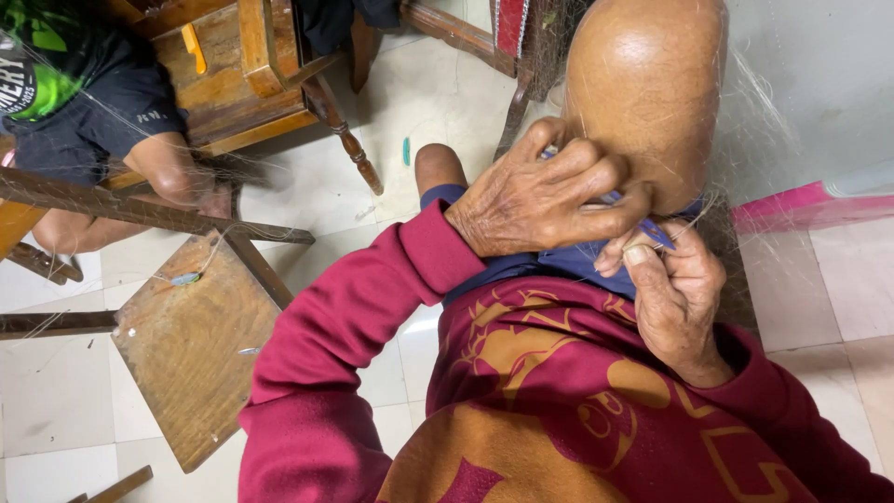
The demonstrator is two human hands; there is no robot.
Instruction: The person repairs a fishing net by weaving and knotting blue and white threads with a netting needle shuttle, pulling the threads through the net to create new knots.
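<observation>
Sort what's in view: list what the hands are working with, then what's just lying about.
In hand:
left hand and right hand, fingers pinching a small blue tool
fine netting over the raised knee

Lying about:
wooden stool
green scrap on the floor
pink strip

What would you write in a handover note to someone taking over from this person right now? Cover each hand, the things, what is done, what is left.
Left hand: closed around the blue needle, resting against the raised knee.
Right hand: thumb and finger pinch the needle's tip.
Net: fine threads draped over the knee.
Stool: on the left, beside another seated person.
Done and left: the net is too fine to judge how far the work has come.
</observation>
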